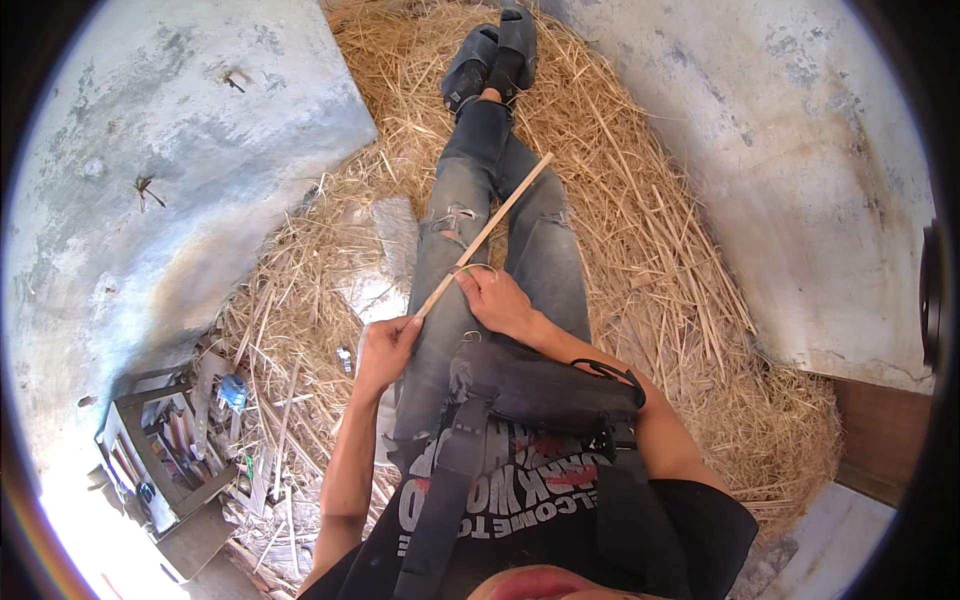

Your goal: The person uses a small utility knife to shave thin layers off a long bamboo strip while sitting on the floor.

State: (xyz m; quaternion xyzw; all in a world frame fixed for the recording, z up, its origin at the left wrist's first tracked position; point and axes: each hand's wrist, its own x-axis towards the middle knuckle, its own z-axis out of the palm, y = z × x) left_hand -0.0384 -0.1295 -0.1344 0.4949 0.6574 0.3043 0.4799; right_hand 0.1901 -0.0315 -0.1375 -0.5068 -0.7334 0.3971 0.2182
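A thin, pale wooden stick (pixel 500 213) slants over my outstretched legs, its far end up to the right. My left hand (pixel 388 352) is closed on the stick's near end, thumb laid along it. Farther up, my right hand (pixel 497 300) is closed against the stick, with its thumb close to the wood. A small green spot and a thin curved strip (pixel 484 266) show at the right fingertips. What else those fingers hold is hidden. Beneath the stick are my worn, torn jeans (pixel 460 185).
Dry straw (pixel 640 270) covers the floor around my legs. Scuffed plaster walls rise at the left (pixel 170 130) and right (pixel 790 170). A wooden box (pixel 165 445) with sticks and small items stands at the lower left, beside a crumpled blue plastic piece (pixel 232 391). A black pouch (pixel 545 382) lies across my lap.
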